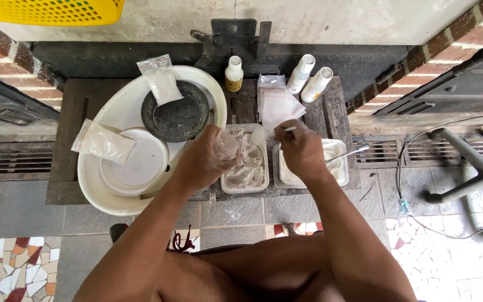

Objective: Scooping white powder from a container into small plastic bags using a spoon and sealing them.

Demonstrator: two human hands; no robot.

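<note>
1. Hands over the tubs: left hand [207,159] is closed around a small clear plastic bag [227,144], held above the left tub of greyish powder [248,162].
2. Right hand [302,150] is pinched shut on a thin white spoon [275,132] – its bowl sits just by the bag's mouth, between the two hands.
3. Bag – light, soft, thin film, prob. slippery w/ powder dust on it. Looks easy to crush; best held near the top edge so the mouth stays open, I'd judge.
4. Spoon is light & stiff; a hold on the handle end, as now, looks right. The powder would spill easily if the spoon tilts.
5. Right tub [339,162] holds whiter powder w/ a metal spoon [349,153] resting in it, handle out over the rim to the right.
6. Both tubs stand side by side, touching or nearly so, on a dark low surface [65,168].
7. Left of them: a big white basin [93,190] carrying a dark bowl [177,117], a white lid [141,162] & two filled powder bags [162,81], one at the bowl's edge, one on the basin's left rim.
8. Behind the tubs – three small bottles [233,74] and a stack of empty clear bags [278,103].
9. Floor below is grey tile w/ mosaic patches; a chair base [476,173] stands to the right.
</note>
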